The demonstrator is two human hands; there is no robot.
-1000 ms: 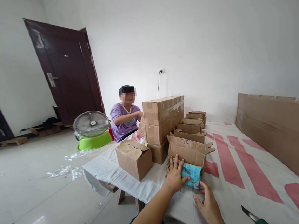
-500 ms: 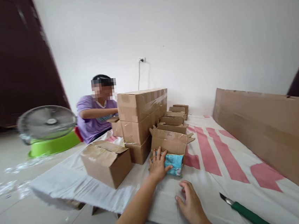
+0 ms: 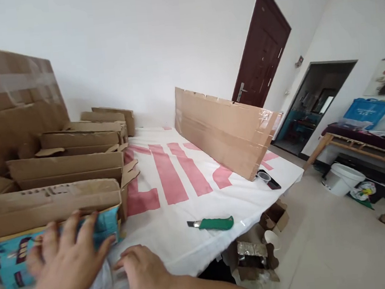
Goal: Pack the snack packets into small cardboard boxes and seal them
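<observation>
Apparently, spread left fingers (image 3: 86,233) steady the blue packet (image 3: 107,223) near the tabletop's (image 3: 175,247) front edge; next, half-curled right fingers (image 3: 129,261) should probably help.

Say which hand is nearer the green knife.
Right. The right hand is below and left of the green knife in view; the left hand is farther left, on the blue packet.

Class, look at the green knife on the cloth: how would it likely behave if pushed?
The knife would probably slide or pivot rather than roll, since it is long and lies flat. Its blade, bare at one end, might snag. The cloth looks loose and creased, so it may bunch up.
</observation>
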